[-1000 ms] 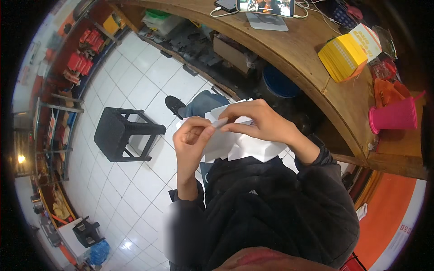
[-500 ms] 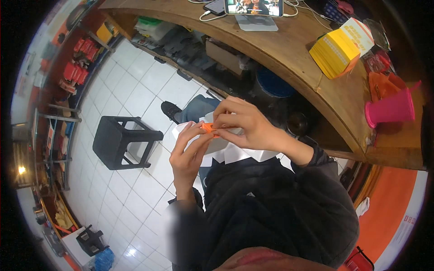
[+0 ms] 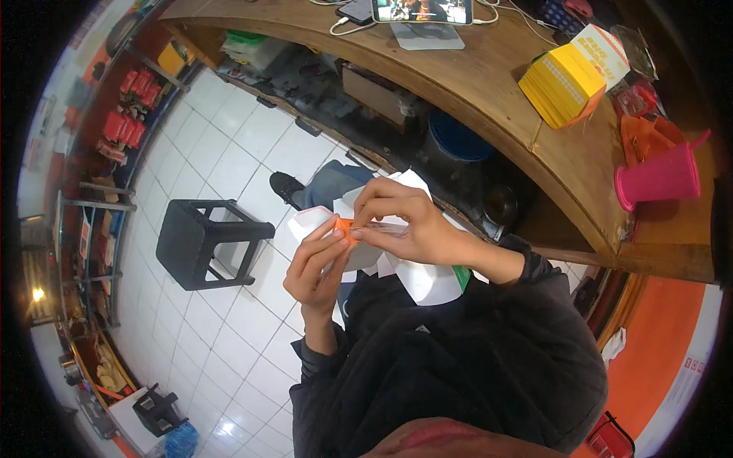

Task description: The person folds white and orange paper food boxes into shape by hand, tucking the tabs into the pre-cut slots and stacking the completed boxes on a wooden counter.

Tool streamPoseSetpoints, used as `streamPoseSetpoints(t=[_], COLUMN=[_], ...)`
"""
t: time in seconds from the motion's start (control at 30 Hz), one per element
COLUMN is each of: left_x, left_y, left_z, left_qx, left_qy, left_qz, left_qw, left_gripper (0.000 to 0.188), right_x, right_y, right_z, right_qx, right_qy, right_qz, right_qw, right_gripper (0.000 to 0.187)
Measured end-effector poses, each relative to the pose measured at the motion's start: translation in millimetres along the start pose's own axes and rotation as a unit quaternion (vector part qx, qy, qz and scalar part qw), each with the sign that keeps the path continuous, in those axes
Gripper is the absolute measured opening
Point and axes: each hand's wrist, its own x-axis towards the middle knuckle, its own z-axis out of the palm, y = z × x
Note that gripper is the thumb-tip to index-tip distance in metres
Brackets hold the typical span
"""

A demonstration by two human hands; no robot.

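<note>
Over my lap, my left hand (image 3: 311, 273) pinches a small orange paperboard piece (image 3: 346, 230) between thumb and fingers. My right hand (image 3: 416, 221) closes on the same piece from the other side, fingertips at its right edge. A thin, clear-looking strip shows between the right fingers; its kind is unclear. Behind and below both hands lie white paperboard sheets (image 3: 431, 284), one with a green edge. A white, rounded flap with a red rim (image 3: 308, 221) sticks out beyond the left fingers. The hands hide how these parts join.
A curved wooden desk (image 3: 489, 84) carries a phone on a stand (image 3: 427, 34), stacked yellow paperboard boxes (image 3: 561, 88) and a pink cup-shaped container (image 3: 658, 179). A black stool (image 3: 187, 244) stands on white tiles at left. A blue round container (image 3: 458, 137) sits under the desk.
The white paperboard on my lap has shifted, showing more of a sheet with a green edge below my right wrist. Both hands keep the orange piece, with fingers slightly moved.
</note>
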Motion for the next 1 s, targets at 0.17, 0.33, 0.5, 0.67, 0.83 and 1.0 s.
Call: streamPoseSetpoints(t=[0.17, 0.33, 0.5, 0.67, 0.83, 1.0], left_x=[3, 1, -13, -12, -10, -6], left_y=[-1, -3, -10, -2, -3, 3], left_z=[1, 2, 7, 13, 14, 22], left_qx=[0.004, -0.008, -0.028, -0.021, -0.017, -0.044], left_qy=[0.008, 0.017, 0.043, 0.025, 0.027, 0.087], left_qz=[0.032, 0.032, -0.002, -0.005, 0.015, -0.013], left_qw=[0.999, 0.999, 0.999, 0.999, 0.999, 0.995], left_gripper=[0.022, 0.022, 0.022, 0.022, 0.024, 0.019], right_x=[-2, -4, -4, -12, -17, -21], right_y=[0, 1, -1, -2, -10, -18], right_z=[4, 9, -3, -22, -18, -16], right_qx=[0.055, -0.076, -0.116, 0.017, 0.028, -0.135], right_qy=[0.014, 0.029, -0.039, -0.082, -0.069, -0.059], right_qz=[0.070, -0.045, -0.071, 0.051, 0.099, -0.020], right_qw=[0.996, 0.996, 0.990, 0.995, 0.992, 0.989], right_gripper=[0.010, 0.011, 0.013, 0.019, 0.019, 0.026])
